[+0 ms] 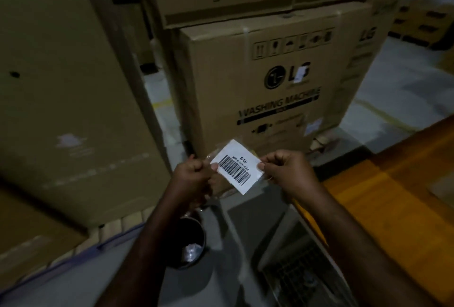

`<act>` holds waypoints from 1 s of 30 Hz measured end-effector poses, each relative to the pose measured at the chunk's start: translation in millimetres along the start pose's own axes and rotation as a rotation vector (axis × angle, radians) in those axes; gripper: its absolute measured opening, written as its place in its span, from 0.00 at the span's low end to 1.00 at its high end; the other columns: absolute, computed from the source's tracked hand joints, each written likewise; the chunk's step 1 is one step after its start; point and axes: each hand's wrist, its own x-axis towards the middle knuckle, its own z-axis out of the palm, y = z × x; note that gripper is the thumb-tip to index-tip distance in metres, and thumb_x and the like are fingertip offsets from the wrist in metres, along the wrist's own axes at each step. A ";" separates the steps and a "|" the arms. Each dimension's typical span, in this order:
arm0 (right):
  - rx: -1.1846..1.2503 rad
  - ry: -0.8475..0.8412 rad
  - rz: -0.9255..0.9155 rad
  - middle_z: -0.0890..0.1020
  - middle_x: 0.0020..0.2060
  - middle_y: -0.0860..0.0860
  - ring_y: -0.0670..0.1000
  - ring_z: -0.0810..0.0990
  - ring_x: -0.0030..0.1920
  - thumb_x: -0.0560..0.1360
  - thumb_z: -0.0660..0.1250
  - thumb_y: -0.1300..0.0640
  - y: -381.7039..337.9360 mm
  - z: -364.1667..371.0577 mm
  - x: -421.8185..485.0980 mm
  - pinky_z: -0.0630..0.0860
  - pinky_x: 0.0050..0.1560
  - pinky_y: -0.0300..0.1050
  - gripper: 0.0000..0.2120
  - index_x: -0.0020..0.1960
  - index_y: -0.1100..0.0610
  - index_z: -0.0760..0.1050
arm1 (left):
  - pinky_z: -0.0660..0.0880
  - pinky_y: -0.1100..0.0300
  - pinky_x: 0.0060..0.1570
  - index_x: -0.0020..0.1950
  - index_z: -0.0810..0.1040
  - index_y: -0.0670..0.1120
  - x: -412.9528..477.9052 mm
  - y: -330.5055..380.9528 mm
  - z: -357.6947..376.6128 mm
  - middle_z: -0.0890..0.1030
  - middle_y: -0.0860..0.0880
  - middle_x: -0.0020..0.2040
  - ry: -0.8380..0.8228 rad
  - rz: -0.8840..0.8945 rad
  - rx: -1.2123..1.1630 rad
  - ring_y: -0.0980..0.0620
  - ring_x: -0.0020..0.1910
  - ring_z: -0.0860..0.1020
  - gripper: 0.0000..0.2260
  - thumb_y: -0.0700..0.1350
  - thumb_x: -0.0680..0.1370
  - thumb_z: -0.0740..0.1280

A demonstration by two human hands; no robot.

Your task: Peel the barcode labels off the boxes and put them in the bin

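both hands [192, 175] pinching barcode label [235, 166]

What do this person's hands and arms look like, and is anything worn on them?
The left hand and right hand are bare: no gloves, and no ring or watch shows. The left forearm and right forearm are uncovered to the frame's edge, no sleeve in view. Dim light hides finer detail.
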 end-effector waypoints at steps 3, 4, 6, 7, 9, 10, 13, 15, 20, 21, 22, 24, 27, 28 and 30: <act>-0.027 -0.099 0.069 0.79 0.30 0.55 0.43 0.74 0.25 0.74 0.71 0.67 8.3 55.6 19.2 0.73 0.27 0.35 0.08 0.37 0.60 0.80 | 0.74 0.55 0.36 0.37 0.83 0.40 5.4 -18.2 -48.5 0.82 0.40 0.33 0.115 -0.060 0.002 0.46 0.34 0.78 0.10 0.40 0.78 0.69; -0.037 -0.134 0.097 0.78 0.29 0.55 0.44 0.74 0.25 0.74 0.70 0.68 12.5 75.9 26.0 0.73 0.26 0.35 0.08 0.37 0.61 0.80 | 0.75 0.58 0.31 0.38 0.83 0.40 8.0 -24.4 -65.1 0.82 0.41 0.32 0.174 -0.078 -0.015 0.48 0.29 0.78 0.09 0.36 0.78 0.68; -0.048 -0.189 0.157 0.77 0.27 0.52 0.47 0.74 0.26 0.74 0.71 0.68 23.6 115.7 37.3 0.73 0.25 0.37 0.12 0.34 0.57 0.79 | 0.78 0.60 0.30 0.42 0.83 0.38 12.1 -38.1 -96.1 0.83 0.43 0.31 0.257 -0.114 -0.045 0.51 0.27 0.80 0.05 0.34 0.77 0.69; -0.064 -0.211 0.172 0.77 0.25 0.51 0.49 0.75 0.27 0.73 0.71 0.67 31.3 134.7 42.2 0.72 0.25 0.37 0.13 0.33 0.55 0.78 | 0.79 0.59 0.33 0.42 0.83 0.38 14.3 -46.5 -112.1 0.83 0.44 0.31 0.291 -0.137 -0.045 0.51 0.28 0.80 0.04 0.34 0.77 0.70; -0.110 -0.252 0.176 0.77 0.25 0.50 0.49 0.75 0.28 0.72 0.73 0.66 45.2 170.8 47.7 0.72 0.27 0.37 0.11 0.33 0.55 0.79 | 0.78 0.59 0.34 0.40 0.82 0.39 18.4 -65.8 -142.8 0.83 0.46 0.29 0.360 -0.208 -0.061 0.51 0.27 0.80 0.05 0.34 0.76 0.70; -0.128 -0.266 0.177 0.77 0.24 0.49 0.49 0.75 0.28 0.71 0.74 0.66 52.0 187.1 49.4 0.73 0.29 0.38 0.10 0.33 0.56 0.79 | 0.78 0.60 0.32 0.39 0.81 0.39 21.1 -76.3 -156.9 0.82 0.46 0.28 0.391 -0.247 -0.063 0.51 0.26 0.80 0.06 0.34 0.76 0.70; -0.185 -0.299 0.244 0.75 0.21 0.45 0.45 0.73 0.26 0.70 0.73 0.68 74.8 231.8 57.2 0.71 0.29 0.36 0.13 0.31 0.56 0.76 | 0.77 0.62 0.27 0.36 0.80 0.40 29.5 -109.3 -187.7 0.81 0.45 0.26 0.474 -0.359 -0.050 0.51 0.24 0.79 0.09 0.35 0.77 0.70; -0.185 -0.317 0.331 0.75 0.19 0.46 0.43 0.72 0.21 0.70 0.72 0.70 96.6 262.8 67.9 0.69 0.23 0.34 0.14 0.31 0.55 0.75 | 0.76 0.59 0.31 0.35 0.82 0.41 41.2 -138.4 -205.0 0.81 0.44 0.27 0.536 -0.425 -0.043 0.49 0.26 0.78 0.09 0.37 0.76 0.71; -0.270 -0.304 0.507 0.77 0.23 0.55 0.52 0.74 0.24 0.68 0.74 0.68 169.0 321.4 103.9 0.75 0.32 0.48 0.13 0.28 0.57 0.77 | 0.76 0.56 0.32 0.28 0.79 0.42 76.1 -204.0 -229.6 0.78 0.45 0.23 0.678 -0.570 -0.046 0.47 0.26 0.77 0.15 0.38 0.75 0.72; -0.330 -0.306 0.532 0.79 0.24 0.55 0.54 0.77 0.25 0.67 0.74 0.67 187.2 329.9 112.1 0.78 0.34 0.51 0.12 0.28 0.56 0.78 | 0.76 0.55 0.32 0.28 0.78 0.42 81.1 -216.3 -232.9 0.78 0.44 0.23 0.696 -0.594 -0.052 0.47 0.26 0.77 0.15 0.37 0.75 0.72; -0.381 -0.317 0.547 0.80 0.26 0.56 0.57 0.79 0.28 0.66 0.74 0.66 211.5 341.2 122.7 0.80 0.36 0.55 0.11 0.28 0.55 0.79 | 0.76 0.54 0.32 0.28 0.77 0.42 87.5 -231.2 -237.1 0.78 0.44 0.25 0.717 -0.635 -0.063 0.47 0.26 0.78 0.14 0.36 0.74 0.72; -0.481 -0.349 0.566 0.84 0.32 0.58 0.61 0.83 0.36 0.67 0.71 0.65 253.8 362.6 142.2 0.82 0.41 0.56 0.08 0.31 0.56 0.81 | 0.76 0.58 0.29 0.30 0.77 0.41 100.1 -262.9 -244.1 0.78 0.43 0.27 0.760 -0.718 -0.101 0.48 0.25 0.77 0.12 0.35 0.74 0.70; -0.593 -0.423 0.630 0.85 0.43 0.59 0.56 0.82 0.42 0.72 0.67 0.63 307.7 385.7 164.7 0.82 0.49 0.53 0.07 0.45 0.60 0.84 | 0.76 0.58 0.27 0.34 0.78 0.39 117.1 -314.6 -250.7 0.77 0.46 0.24 0.767 -0.824 -0.124 0.50 0.22 0.77 0.07 0.34 0.73 0.70; -0.625 -0.448 0.657 0.85 0.46 0.59 0.54 0.81 0.42 0.74 0.65 0.61 325.4 391.1 171.1 0.82 0.51 0.52 0.09 0.49 0.60 0.83 | 0.78 0.54 0.32 0.34 0.79 0.39 123.5 -330.5 -254.0 0.79 0.46 0.24 0.754 -0.851 -0.109 0.48 0.25 0.79 0.05 0.35 0.71 0.71; -0.708 -0.521 0.661 0.84 0.51 0.60 0.54 0.79 0.44 0.76 0.63 0.60 355.2 401.7 180.8 0.79 0.49 0.46 0.12 0.54 0.62 0.82 | 0.81 0.50 0.41 0.34 0.80 0.43 135.3 -363.2 -260.2 0.82 0.45 0.30 0.703 -0.901 -0.073 0.44 0.33 0.82 0.04 0.39 0.69 0.69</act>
